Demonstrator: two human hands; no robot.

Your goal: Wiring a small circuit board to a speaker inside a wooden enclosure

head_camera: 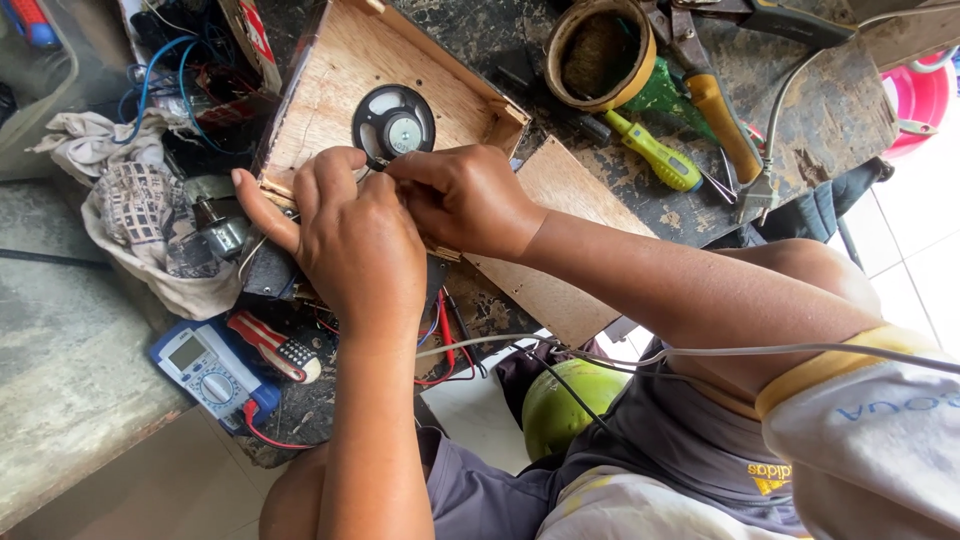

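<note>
Grip: something tiny — too small to tell — is pinched by both hands, left hand (358, 240), right hand (462, 197).
Risk: thin wires under the grip could be snapped — the speaker (393, 124) just above could be poked.

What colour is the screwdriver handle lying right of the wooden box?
Bright yellow-green screwdriver handle, seen in the head view.
</note>
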